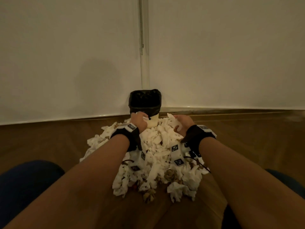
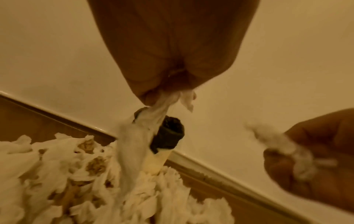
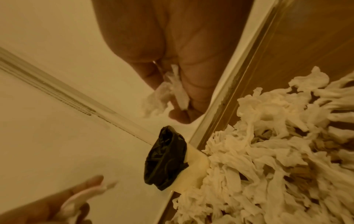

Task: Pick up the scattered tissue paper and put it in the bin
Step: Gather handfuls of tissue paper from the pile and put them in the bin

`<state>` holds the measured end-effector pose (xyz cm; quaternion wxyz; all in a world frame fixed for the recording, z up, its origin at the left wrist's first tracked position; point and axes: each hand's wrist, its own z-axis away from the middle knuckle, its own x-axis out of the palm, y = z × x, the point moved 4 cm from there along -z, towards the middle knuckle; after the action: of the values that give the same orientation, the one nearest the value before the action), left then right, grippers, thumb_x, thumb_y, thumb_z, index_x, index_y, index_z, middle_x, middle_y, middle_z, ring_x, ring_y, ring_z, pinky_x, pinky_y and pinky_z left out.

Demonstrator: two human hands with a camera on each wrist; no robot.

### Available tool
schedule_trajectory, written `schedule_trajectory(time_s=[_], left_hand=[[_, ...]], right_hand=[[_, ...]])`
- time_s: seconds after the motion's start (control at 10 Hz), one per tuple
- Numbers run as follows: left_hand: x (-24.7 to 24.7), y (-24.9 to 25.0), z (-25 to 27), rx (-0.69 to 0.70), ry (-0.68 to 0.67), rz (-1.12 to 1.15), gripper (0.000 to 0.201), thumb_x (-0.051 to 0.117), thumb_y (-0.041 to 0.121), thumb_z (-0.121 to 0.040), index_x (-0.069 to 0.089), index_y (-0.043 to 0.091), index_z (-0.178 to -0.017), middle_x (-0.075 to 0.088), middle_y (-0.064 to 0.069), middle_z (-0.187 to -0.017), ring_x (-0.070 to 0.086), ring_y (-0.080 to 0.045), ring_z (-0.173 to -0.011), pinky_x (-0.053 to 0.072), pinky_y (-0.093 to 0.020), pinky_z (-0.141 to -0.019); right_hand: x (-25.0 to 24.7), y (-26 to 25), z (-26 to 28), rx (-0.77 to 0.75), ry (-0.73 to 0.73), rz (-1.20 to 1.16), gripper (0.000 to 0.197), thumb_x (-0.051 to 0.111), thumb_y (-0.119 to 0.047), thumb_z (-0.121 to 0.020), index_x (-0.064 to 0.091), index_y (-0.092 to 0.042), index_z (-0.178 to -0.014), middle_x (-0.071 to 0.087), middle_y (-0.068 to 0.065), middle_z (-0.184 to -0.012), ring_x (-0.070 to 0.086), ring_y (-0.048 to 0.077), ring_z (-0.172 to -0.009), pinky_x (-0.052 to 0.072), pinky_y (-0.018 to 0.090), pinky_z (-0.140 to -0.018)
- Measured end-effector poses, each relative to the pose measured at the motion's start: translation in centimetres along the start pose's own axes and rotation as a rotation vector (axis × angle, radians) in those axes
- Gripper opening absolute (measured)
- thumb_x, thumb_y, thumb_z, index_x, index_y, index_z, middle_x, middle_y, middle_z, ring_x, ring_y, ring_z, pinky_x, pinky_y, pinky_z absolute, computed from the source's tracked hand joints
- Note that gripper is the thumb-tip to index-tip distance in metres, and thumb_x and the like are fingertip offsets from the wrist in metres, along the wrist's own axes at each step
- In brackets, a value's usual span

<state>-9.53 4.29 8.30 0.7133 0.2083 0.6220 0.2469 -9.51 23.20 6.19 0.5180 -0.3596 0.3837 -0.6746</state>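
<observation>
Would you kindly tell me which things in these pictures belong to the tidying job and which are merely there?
Part of the job:
- tissue pile on the floor
- bin with black liner, against the wall
- left hand, gripping a tissue strip
- right hand, gripping a tissue wad

Merely there:
- wooden floor
- white wall
- wrist straps

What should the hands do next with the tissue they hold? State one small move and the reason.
Probably carry both hands forward over the bin and let go. The left hand pinches a strip of tissue and the right hand pinches another tissue piece; both sit just short of the bin's open, black-lined mouth, with the pile below them.
</observation>
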Motion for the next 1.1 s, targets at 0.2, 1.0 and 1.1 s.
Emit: schedule_trajectory(time_s=[0.2,1.0,1.1], left_hand=[[-3.5,2.7,2.2,0.101,0.103,0.000,0.056,0.048,-0.012,-0.084,0.038,0.010,-0.133,0.024,-0.017,-0.140,0.049,-0.033,-0.113,0.041,-0.029,-0.096],[-13.2,5.3,-12.7,0.260,0.355,0.230,0.029,0.038,0.012,-0.098,0.042,-0.001,-0.124,0.056,-0.021,-0.112,0.058,-0.030,-0.092,0.045,-0.031,-0.075],[-12.9,5.5,-15.4,0.285,0.390,0.284,0.029,0.042,0.007,-0.096,0.048,-0.008,-0.121,0.056,-0.025,-0.116,0.056,-0.026,-0.097,0.041,-0.018,-0.077]], right_hand=[[0.6,-2.6,2.7,-0.136,-0.077,0.329,0.041,0.046,0.005,-0.090,0.039,-0.031,-0.073,0.041,-0.007,-0.078,0.044,0.006,-0.067,0.044,0.019,-0.062],[9.0,-11.7,-7.8,-0.394,0.022,0.856,0.031,0.048,-0.002,-0.093,0.055,0.004,-0.123,0.054,0.022,-0.128,0.053,0.035,-0.118,0.042,0.037,-0.098],[10.5,-12.4,-10.8,-0.451,-0.016,0.851,0.032,0.046,-0.001,-0.094,0.055,0.003,-0.123,0.052,0.020,-0.132,0.050,0.033,-0.121,0.039,0.033,-0.101]])
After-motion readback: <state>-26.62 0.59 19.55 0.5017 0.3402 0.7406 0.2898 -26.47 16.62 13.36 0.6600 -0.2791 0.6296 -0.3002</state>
